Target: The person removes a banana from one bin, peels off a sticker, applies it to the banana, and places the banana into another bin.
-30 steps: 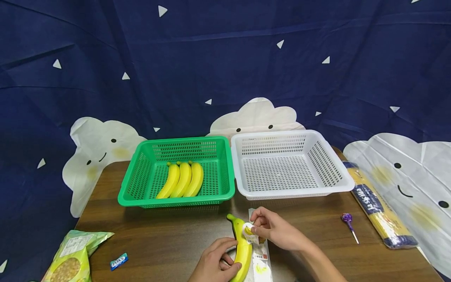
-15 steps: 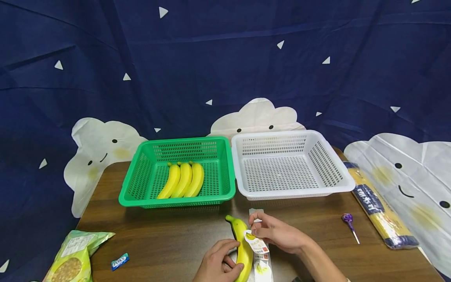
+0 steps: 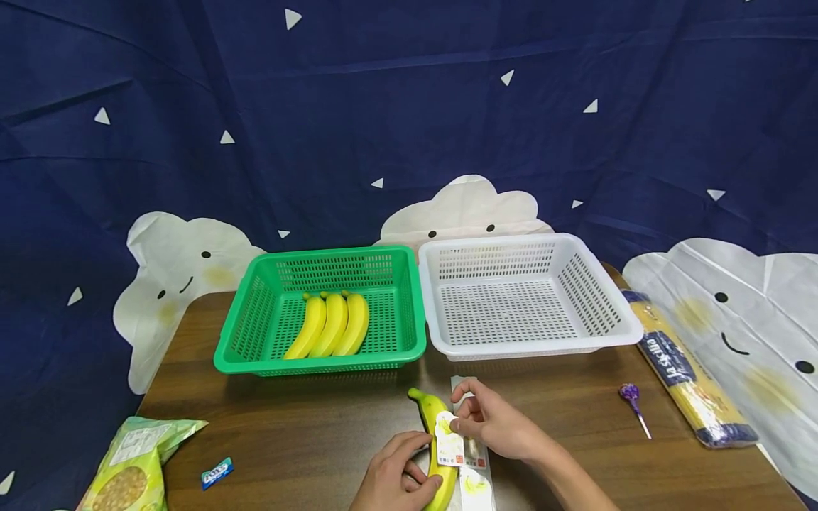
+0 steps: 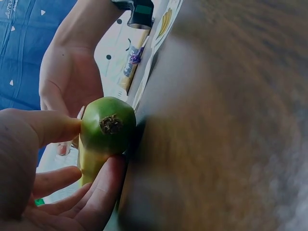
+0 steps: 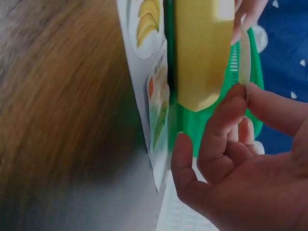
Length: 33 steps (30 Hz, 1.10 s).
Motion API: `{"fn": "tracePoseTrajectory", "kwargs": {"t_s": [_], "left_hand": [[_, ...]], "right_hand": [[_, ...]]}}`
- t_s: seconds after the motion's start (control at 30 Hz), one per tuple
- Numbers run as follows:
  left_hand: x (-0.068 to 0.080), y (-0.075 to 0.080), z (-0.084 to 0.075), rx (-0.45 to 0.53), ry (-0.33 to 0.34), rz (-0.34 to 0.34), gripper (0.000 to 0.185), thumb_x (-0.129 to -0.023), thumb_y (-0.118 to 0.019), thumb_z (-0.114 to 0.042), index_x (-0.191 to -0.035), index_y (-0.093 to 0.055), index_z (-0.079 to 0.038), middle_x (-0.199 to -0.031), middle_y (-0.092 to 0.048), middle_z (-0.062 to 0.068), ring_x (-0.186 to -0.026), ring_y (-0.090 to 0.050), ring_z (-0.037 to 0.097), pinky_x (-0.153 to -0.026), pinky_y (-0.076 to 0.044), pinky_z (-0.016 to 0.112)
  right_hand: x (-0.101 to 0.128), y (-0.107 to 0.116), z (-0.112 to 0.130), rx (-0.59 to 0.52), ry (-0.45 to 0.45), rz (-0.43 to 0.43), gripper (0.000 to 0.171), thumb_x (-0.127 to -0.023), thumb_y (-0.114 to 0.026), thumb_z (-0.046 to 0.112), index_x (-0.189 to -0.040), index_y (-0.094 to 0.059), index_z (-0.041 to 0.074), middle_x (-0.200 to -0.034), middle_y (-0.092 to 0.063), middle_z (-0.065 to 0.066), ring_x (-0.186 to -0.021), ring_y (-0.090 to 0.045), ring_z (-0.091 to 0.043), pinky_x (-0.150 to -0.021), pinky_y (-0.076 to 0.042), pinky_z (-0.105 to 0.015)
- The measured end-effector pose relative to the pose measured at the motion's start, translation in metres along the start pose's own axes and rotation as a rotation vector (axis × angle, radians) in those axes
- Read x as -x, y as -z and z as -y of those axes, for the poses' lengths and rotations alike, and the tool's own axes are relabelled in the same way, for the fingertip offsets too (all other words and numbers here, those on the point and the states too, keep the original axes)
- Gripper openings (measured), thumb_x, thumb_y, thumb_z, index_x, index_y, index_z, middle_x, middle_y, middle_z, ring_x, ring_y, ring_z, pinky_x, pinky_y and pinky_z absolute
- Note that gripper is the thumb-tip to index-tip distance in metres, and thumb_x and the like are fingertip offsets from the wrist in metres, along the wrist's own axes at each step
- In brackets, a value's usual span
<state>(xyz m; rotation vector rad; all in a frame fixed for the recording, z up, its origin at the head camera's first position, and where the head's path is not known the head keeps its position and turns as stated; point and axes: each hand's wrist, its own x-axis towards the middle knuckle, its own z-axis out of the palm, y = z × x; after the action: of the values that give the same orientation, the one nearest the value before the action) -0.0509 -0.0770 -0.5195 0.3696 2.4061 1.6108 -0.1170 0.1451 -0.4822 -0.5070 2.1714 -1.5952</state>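
Note:
A yellow banana (image 3: 433,426) lies on the brown table (image 3: 307,426) near the front edge. My left hand (image 3: 396,482) grips its near end (image 4: 107,127), thumb on one side and fingers on the other. My right hand (image 3: 492,426) pinches a white sticker (image 3: 447,438) and holds it against the banana's upper side (image 5: 199,53). A white sticker sheet (image 3: 474,481) with banana pictures lies under and beside the banana.
A green basket (image 3: 255,312) holds three bananas (image 3: 329,325); a white basket (image 3: 613,312) stands to its right. A snack bag (image 3: 131,465) and a small blue candy (image 3: 216,473) lie at front left. A purple lollipop (image 3: 633,404) and a long yellow packet (image 3: 684,376) lie at right.
My right hand has brought the peeled sticker over from beside the banana and laid it on the banana's skin. My left hand has kept its hold.

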Motion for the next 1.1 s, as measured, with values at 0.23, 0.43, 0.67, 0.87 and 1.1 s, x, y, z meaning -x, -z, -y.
{"fn": "tracePoseTrajectory", "kwargs": {"t_s": [0.23,0.43,0.67,0.87,1.1], "left_hand": [[0.0008,-0.0016,0.0008,-0.002,-0.057,-0.015,0.048,-0.084,-0.075,-0.029,-0.127,-0.06,-0.014,-0.123,-0.054,0.0,-0.07,-0.06,-0.001,-0.057,-0.052,0.019],[0.0018,-0.0025,0.0019,0.002,-0.061,-0.011,0.053,-0.085,-0.074,-0.031,-0.132,-0.056,-0.015,-0.126,-0.053,0.005,-0.07,-0.06,-0.001,-0.057,-0.052,0.019],[0.003,-0.0029,0.0054,-0.013,-0.137,-0.016,0.049,-0.088,-0.071,-0.029,-0.135,-0.057,-0.021,-0.126,-0.052,-0.001,-0.072,-0.058,-0.001,-0.059,-0.052,0.019],[0.003,-0.003,0.0062,-0.036,-0.152,-0.027,0.043,-0.089,-0.07,-0.03,-0.13,-0.062,-0.019,-0.126,-0.052,0.002,-0.073,-0.058,-0.001,-0.06,-0.052,0.018],[0.0028,-0.0031,0.0051,-0.065,-0.15,-0.039,0.043,-0.088,-0.07,-0.031,-0.129,-0.063,-0.018,-0.126,-0.053,0.002,-0.073,-0.057,-0.001,-0.06,-0.051,0.018]], "right_hand": [[-0.0003,-0.0024,-0.0009,0.122,-0.001,-0.025,0.032,-0.089,-0.069,0.012,-0.109,-0.047,0.003,-0.076,-0.059,-0.003,-0.06,-0.052,-0.01,-0.051,-0.042,-0.024],[0.0012,-0.004,-0.0002,0.185,-0.004,-0.044,0.031,-0.088,-0.071,0.013,-0.105,-0.047,0.004,-0.074,-0.059,-0.002,-0.059,-0.051,-0.009,-0.05,-0.041,-0.024],[0.002,-0.0055,-0.0006,0.212,-0.009,-0.071,0.032,-0.085,-0.074,0.017,-0.101,-0.048,0.006,-0.073,-0.058,0.001,-0.06,-0.051,-0.011,-0.051,-0.041,-0.025],[0.0011,-0.0056,0.0002,0.279,-0.011,-0.072,0.028,-0.086,-0.074,0.018,-0.097,-0.05,0.007,-0.072,-0.059,0.003,-0.059,-0.052,-0.01,-0.051,-0.042,-0.025],[0.0017,-0.0053,0.0015,0.349,-0.023,-0.095,0.03,-0.086,-0.074,0.024,-0.1,-0.052,0.009,-0.07,-0.059,0.007,-0.056,-0.052,-0.008,-0.049,-0.043,-0.026]]}}
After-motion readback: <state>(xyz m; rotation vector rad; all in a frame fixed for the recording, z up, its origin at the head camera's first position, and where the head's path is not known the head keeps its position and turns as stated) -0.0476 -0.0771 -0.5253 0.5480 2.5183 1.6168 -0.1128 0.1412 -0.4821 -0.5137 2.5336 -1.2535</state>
